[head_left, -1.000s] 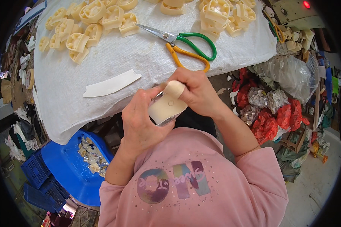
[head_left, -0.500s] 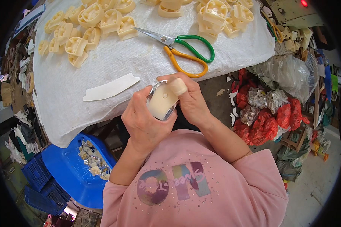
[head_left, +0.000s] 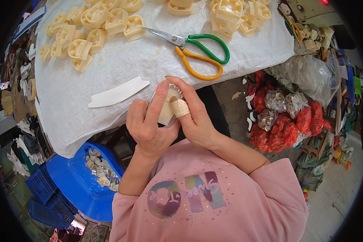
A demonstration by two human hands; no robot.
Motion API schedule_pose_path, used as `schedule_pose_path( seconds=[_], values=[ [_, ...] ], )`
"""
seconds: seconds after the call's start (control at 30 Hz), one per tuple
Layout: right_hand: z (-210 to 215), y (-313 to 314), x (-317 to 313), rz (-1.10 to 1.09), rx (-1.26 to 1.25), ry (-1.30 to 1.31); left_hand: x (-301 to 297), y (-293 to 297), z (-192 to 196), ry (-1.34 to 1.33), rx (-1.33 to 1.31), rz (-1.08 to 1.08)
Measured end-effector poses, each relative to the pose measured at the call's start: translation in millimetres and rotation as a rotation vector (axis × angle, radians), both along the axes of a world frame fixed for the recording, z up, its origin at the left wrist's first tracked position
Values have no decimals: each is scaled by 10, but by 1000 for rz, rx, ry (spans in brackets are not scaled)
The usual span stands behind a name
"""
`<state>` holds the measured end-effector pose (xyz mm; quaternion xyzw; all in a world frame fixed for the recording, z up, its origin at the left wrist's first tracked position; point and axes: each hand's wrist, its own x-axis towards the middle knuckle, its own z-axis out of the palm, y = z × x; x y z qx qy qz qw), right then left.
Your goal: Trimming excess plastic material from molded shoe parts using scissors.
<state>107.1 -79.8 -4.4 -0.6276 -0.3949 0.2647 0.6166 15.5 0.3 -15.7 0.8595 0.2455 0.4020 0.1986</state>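
Between my two hands, just off the table's near edge, is a cream plastic piece with a shiny silver rim [head_left: 165, 115]. My left hand [head_left: 148, 128] grips it from the left, its index finger stretched along the upper side. From the right, my right hand [head_left: 198, 123] closes on it, the thumb, wrapped in tan tape, pressed on its face. Fingers cover much of the piece. Scissors [head_left: 174, 39] with one green and one orange handle lie spread on the table beyond. A curved white strip [head_left: 119, 92] lies flat to the left of them.
Many cream moulded parts [head_left: 117, 22] are heaped along the far side of the white-sheeted table [head_left: 84, 82]. A blue tub [head_left: 70, 181] with silvery and cream scraps stands below left, beside blue crates [head_left: 40, 183]. Red plastic bags [head_left: 285, 133] lie on the floor at right.
My left index finger has moved up over the top of the piece. My right thumb has come down onto its face, and both hands have shifted slightly left.
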Motion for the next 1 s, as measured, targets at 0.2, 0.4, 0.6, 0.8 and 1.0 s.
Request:
schedule_pose_path(
  seconds=[0.2, 0.4, 0.6, 0.8, 1.0],
  values=[
    [-114, -4, 77, 76, 36, 561, 16, -19, 81, -3, -136, -119],
    [-90, -60, 148, 113, 12, 804, 30, 42, 57, -55, -119, -38],
    [-102, -14, 77, 27, -18, 412, -35, 39, -31, -88, -92, -97],
    [-13, -25, 164, 142, -92, 422, -50, -3, -6, -176, -426, -66],
    [19, -16, 458, 213, 30, -234, -178, 17, 91, -278, -1362, -445]
  ],
)
